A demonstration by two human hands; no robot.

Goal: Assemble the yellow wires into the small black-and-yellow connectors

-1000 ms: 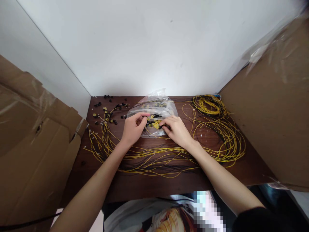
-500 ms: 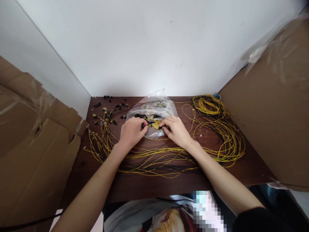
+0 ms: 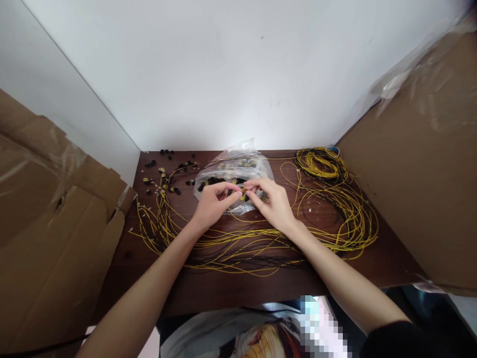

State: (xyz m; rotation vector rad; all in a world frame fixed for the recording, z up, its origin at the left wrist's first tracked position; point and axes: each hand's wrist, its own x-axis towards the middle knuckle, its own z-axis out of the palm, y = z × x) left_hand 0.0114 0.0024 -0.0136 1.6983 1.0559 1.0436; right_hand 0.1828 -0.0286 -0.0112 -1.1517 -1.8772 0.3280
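Observation:
My left hand [image 3: 218, 203] and my right hand [image 3: 273, 201] meet fingertip to fingertip above a clear plastic bag [image 3: 244, 149]. Thumb and index finger are pinched together on each. A small piece seems to be between the fingertips, too small and hidden to make out. Small black and yellow connector parts [image 3: 216, 182] lie in the bag just behind my left fingers. Below my hands, a bundle of long yellow and black cables [image 3: 242, 234] stretches across the brown table [image 3: 238, 288].
Loose black and yellow parts [image 3: 173, 188] are scattered at the left. A coil of cable [image 3: 320, 164] sits at the back right, near a roll of tape [image 3: 334, 150]. Cardboard walls [image 3: 55, 238] flank the table, and a white wall [image 3: 238, 74] closes the back.
Both hands have come closer together over the bag. My left hand moved right and its fingertips now nearly touch those of my right hand, where before they were apart among the parts.

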